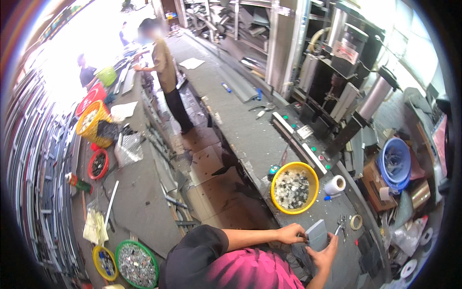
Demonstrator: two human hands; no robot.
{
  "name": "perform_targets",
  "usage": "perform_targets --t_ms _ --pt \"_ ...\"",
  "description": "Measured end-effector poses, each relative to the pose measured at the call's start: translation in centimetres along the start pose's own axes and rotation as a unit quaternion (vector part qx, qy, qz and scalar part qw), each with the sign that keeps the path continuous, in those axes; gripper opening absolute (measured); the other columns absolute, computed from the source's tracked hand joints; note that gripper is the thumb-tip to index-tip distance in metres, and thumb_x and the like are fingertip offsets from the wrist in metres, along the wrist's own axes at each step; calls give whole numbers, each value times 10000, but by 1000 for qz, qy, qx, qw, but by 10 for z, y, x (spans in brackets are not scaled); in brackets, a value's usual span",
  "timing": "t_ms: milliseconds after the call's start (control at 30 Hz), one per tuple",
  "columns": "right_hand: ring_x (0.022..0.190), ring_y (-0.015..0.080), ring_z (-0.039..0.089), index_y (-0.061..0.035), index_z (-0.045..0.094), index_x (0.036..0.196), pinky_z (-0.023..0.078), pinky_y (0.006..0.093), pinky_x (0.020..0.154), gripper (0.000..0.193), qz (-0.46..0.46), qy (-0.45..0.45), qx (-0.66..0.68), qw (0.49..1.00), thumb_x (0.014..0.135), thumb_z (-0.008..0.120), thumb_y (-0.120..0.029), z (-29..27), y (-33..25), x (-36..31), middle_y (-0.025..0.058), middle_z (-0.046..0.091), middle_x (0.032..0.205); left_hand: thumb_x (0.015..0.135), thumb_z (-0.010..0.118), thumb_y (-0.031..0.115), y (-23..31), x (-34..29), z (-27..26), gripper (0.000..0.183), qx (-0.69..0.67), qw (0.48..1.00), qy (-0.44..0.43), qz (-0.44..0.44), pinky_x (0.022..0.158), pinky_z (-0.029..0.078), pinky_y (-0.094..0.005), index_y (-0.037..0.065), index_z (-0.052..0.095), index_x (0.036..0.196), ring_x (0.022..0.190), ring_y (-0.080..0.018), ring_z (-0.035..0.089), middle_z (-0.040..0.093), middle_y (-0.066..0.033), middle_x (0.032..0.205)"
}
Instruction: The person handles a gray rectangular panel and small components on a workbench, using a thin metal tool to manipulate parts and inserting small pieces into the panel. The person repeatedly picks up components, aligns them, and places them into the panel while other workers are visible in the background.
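A short grey flat-faced piece [316,235], like a cut length of profile, is held up between my two hands above the right-hand bench. My left hand [291,233] is closed with its fingers bent at the piece's left edge. From the right and below, my right hand [324,254] grips it, thumb on the near side and fingers along the right edge. Just beyond the hands stands a yellow basin [295,188] with many small white and black parts. Scissors or pliers [341,225] lie right of the piece, beside a roll of tape [356,222].
A white roll [335,184] and a blue marker [332,197] lie by the basin. Behind stands a machine [337,72] with a row of buttons. Blue tubs [395,164] sit at right. Across the aisle, a person [166,72] works at a bench holding baskets, including a green basket [155,262].
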State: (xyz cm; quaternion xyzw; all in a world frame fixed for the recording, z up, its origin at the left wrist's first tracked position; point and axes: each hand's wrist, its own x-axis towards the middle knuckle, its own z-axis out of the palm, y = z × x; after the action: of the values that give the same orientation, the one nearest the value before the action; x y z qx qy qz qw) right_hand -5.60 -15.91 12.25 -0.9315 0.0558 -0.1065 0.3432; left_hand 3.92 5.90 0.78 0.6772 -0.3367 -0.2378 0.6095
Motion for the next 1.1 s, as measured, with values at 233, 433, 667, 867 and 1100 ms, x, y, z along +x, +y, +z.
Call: perform_targets --t_ms 233,433,667,867,1100 --pt "1162 447 622 17 591 1266 510 551 1019 977 -42 -54 6 998 496 1061 -357 13 18 3 214 613 1209 949 848 422 19 -26 1 488 -50 994 -32 -94 727 601 -391 -21 798 1146 846 -214 760 804 -112 970" --pt "1230 453 607 15 566 1316 504 559 1074 1049 -18 -128 -26 991 531 1090 -443 29 13 0 227 608 1286 992 875 495 17 -31 51 561 -298 913 151 -234 659 555 -284 -11 794 1219 769 -105 696 777 -16 990" --pt "1432 466 533 21 405 1661 428 627 1186 1476 -41 -235 -69 969 551 1032 -724 20 23 -14 251 556 1519 1009 868 404 12 -50 65 589 -381 824 323 -267 748 672 -404 -24 720 1385 1024 -250 784 789 -137 1236" --pt "1480 496 541 -17 310 1749 402 640 1242 1631 -47 -370 -77 925 490 1035 -758 -53 65 -18 295 567 1586 988 888 319 37 -98 18 553 -398 786 425 -208 952 647 -441 -30 699 1372 1090 -273 767 769 -147 1253" --pt "1421 487 612 -21 402 1696 489 532 1215 1420 -165 -421 -24 892 584 1046 -625 -47 35 11 309 618 1538 1009 823 343 53 -198 -48 642 -377 755 507 -176 988 632 -644 42 588 1525 1221 -352 758 739 -144 1378"
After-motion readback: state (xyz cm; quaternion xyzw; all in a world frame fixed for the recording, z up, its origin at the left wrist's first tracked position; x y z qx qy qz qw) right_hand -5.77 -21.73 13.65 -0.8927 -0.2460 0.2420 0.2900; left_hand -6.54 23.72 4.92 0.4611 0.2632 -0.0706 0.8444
